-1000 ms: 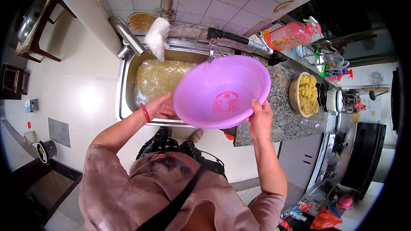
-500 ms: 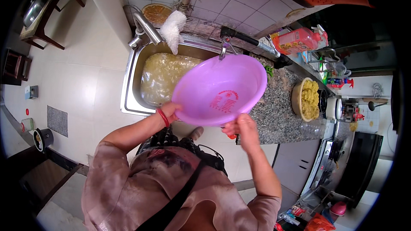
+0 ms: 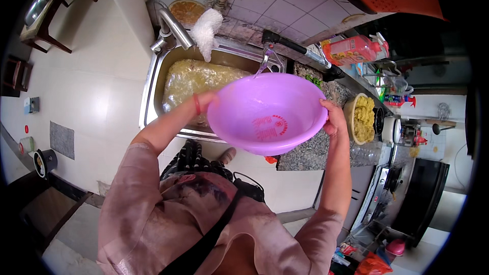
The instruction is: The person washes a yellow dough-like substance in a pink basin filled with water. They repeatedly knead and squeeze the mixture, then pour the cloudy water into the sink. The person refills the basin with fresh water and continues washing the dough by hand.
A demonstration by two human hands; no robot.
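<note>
A pink-purple plastic basin (image 3: 239, 122) is held up between my hands over the sink's near right part, its inside facing me and red print on its bottom. My left hand (image 3: 208, 101) grips its left rim, a red band on the wrist. My right hand (image 3: 333, 118) is closed on the right rim, thumb over the edge. Behind the basin, the steel sink (image 3: 159, 84) holds cloudy yellowish water (image 3: 188, 76); the basin hides part of it.
A curved faucet (image 3: 175, 28) and a white cloth (image 3: 206, 30) are at the sink's back. On the granite counter (image 3: 300, 157) to the right stand a bowl of yellow mash (image 3: 362, 119) and a clear plastic container (image 3: 365, 153). A pink pump bottle (image 3: 354, 50) stands behind the counter.
My right hand has moved from the basin's near rim to its right rim. The left hand has slid up along the left rim, and the basin has turned and shifted slightly right.
</note>
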